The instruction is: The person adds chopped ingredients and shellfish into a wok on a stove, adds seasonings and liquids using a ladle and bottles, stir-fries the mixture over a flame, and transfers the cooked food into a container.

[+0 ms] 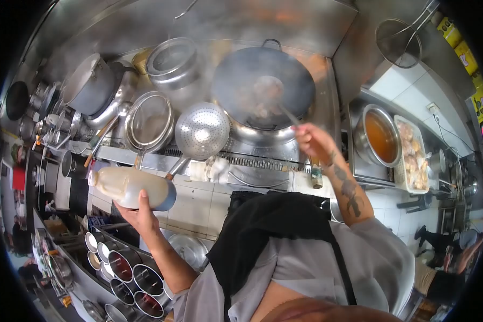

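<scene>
A large plastic bottle [129,187] with a pale liquid lies tilted on its side in my left hand [139,214], its white cap pointing left. My right hand [312,140] is closed on the handle of a utensil [288,114], whose far end reaches into a dark wok [228,80]. Steam rises from the wok, and food [264,107] lies near its middle, partly blurred. Between the bottle and the wok rest a perforated ladle [202,130] and a round mesh strainer [149,122].
Pots [86,88] crowd the back left, beside a lidded pot [172,61]. On the right stand a bowl of orange liquid [381,137] and a food basket [411,153]. Several seasoning containers [122,265] are at lower left. Another person [440,241] is at far right.
</scene>
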`<state>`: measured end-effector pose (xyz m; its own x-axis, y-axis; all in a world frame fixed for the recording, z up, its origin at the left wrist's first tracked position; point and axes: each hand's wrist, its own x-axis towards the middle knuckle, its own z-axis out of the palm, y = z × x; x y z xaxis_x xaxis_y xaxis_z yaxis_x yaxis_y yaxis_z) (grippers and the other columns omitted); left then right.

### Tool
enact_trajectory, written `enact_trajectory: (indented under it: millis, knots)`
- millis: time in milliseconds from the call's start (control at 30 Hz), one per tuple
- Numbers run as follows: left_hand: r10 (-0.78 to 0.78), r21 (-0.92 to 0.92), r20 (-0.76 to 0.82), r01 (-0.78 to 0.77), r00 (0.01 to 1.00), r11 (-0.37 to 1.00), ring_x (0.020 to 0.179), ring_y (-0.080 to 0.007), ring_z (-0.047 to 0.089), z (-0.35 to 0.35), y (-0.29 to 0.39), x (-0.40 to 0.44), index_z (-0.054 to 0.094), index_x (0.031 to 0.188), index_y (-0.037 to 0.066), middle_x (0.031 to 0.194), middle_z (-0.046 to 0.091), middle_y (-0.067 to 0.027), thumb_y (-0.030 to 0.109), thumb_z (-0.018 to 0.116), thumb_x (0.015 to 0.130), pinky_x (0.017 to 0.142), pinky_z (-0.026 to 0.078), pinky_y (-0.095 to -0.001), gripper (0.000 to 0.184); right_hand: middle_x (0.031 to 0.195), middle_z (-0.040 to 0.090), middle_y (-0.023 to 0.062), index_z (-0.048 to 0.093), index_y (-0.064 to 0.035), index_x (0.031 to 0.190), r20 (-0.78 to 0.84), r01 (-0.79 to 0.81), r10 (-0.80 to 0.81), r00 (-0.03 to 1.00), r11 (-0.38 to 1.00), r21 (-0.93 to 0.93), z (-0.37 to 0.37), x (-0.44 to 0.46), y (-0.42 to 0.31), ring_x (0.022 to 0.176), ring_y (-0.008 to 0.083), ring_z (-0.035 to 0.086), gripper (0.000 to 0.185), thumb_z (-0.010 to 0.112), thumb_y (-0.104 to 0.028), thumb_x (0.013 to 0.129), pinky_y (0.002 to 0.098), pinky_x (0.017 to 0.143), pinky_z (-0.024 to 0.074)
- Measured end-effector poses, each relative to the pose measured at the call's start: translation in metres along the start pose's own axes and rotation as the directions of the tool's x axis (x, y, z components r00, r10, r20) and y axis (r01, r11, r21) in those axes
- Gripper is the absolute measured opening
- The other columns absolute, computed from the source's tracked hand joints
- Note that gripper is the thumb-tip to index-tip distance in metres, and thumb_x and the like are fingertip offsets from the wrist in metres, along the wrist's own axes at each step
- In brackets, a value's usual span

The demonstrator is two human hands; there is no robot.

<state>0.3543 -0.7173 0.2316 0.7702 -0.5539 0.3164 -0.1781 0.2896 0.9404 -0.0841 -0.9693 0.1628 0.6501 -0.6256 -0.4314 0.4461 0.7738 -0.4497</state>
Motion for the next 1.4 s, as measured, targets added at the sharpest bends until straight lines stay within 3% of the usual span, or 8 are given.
enact_trajectory:
  millis: [333,433,600,767,933,1033,1233,1400]
  knots:
    - [-0.07,-0.015,0.115,0.072,0.991,0.997,0.112,-0.025,0.053,0.028,-0.023,0.025,0.033,0.135,-0.002,0.125,0.049,-0.0171,0.005,0.071,0.078,0.097,0.043,-0.0379,0.069,0.067,0.051,-0.0039,0.049,-0.0042,0.102,-0.059,-0.032,0.046,0.997,0.974,0.225,-0.001,-0.01,-0.028,0.05,0.0059,0.042,0.012,0.048,-0.012,0.093,0.0238,0.049,0.0345]
    - [-0.029,-0.028,0.161,0.034,0.986,0.999,0.111,-0.024,0.054,0.044,-0.017,0.038,0.035,0.134,-0.002,0.124,0.05,-0.0167,0.009,0.075,0.075,0.096,0.043,-0.037,0.073,0.07,0.049,-0.003,0.047,0.0024,0.11,-0.349,0.034,-0.107,0.931,0.977,-0.21,0.059,-0.03,0.012,0.051,0.004,0.045,0.021,0.044,-0.012,0.094,0.0218,0.043,0.0353]
    - [0.001,0.146,0.288,-0.045,0.958,0.988,0.107,-0.0241,0.055,0.082,-0.003,0.047,0.04,0.129,-0.003,0.117,0.054,-0.0166,0.012,0.078,0.07,0.093,0.045,-0.036,0.072,0.074,0.055,0.001,0.051,0.0028,0.106,0.045,0.021,-0.038,0.998,0.944,0.329,0.001,-0.013,-0.016,0.055,0.0071,0.05,0.02,0.051,-0.011,0.091,0.0237,0.051,0.0414]
    - [0.075,0.137,0.498,-0.164,0.864,0.977,0.102,-0.0245,0.059,0.13,0.012,0.061,0.042,0.126,-0.003,0.112,0.057,-0.0165,0.015,0.079,0.069,0.087,0.048,-0.0351,0.07,0.069,0.056,-0.0002,0.054,-0.0072,0.087,-0.371,0.103,-0.282,0.885,0.894,-0.435,0.041,-0.02,0.011,0.055,0.0095,0.05,0.007,0.058,-0.013,0.085,0.0271,0.047,0.0381]
    - [0.314,0.227,0.695,-0.612,0.647,0.758,0.095,-0.0342,0.062,0.194,-0.018,0.09,0.043,0.124,-0.002,0.103,0.06,-0.0226,0.018,0.081,0.062,0.083,0.05,-0.0417,0.076,0.071,0.059,0.0075,0.055,0.0032,0.095,-0.03,-0.324,-0.782,0.623,-0.224,-0.919,-0.008,0.002,0.032,0.058,0.0164,0.058,0.023,0.06,-0.014,0.079,0.0318,0.052,0.0473]
    - [0.292,0.333,0.821,-0.826,0.491,0.455,0.087,-0.0384,0.06,0.229,-0.046,0.107,0.044,0.121,0.0,0.099,0.058,-0.0246,0.021,0.082,0.057,0.075,0.05,-0.0447,0.078,0.066,0.055,0.0049,0.052,0.0042,0.101,0.247,-0.251,-0.822,0.513,-0.418,-0.873,-0.031,-0.007,0.04,0.045,0.0137,0.05,0.024,0.057,-0.01,0.082,0.0268,0.043,0.0407]
    - [0.063,0.369,0.929,-0.907,0.364,-0.204,0.099,-0.0325,0.057,0.293,-0.054,0.095,0.046,0.125,0.003,0.102,0.059,-0.0178,0.019,0.067,0.074,0.084,0.043,-0.0437,0.058,0.066,0.054,0.0035,0.052,-0.0021,0.087,-0.302,0.113,-0.392,0.869,0.751,-0.65,0.042,-0.065,0.015,0.046,0.0123,0.051,0.008,0.055,-0.009,0.083,0.0277,0.041,0.0408]
    - [0.023,0.265,0.96,-0.881,0.279,-0.393,0.097,-0.0331,0.058,0.326,-0.064,0.087,0.049,0.124,0.002,0.103,0.06,-0.0174,0.021,0.062,0.078,0.082,0.043,-0.0456,0.051,0.066,0.055,0.002,0.052,-0.0056,0.081,-0.308,0.126,-0.316,0.897,0.852,-0.508,0.042,-0.076,0.014,0.046,0.0097,0.049,0.004,0.055,-0.008,0.082,0.0259,0.04,0.0375]
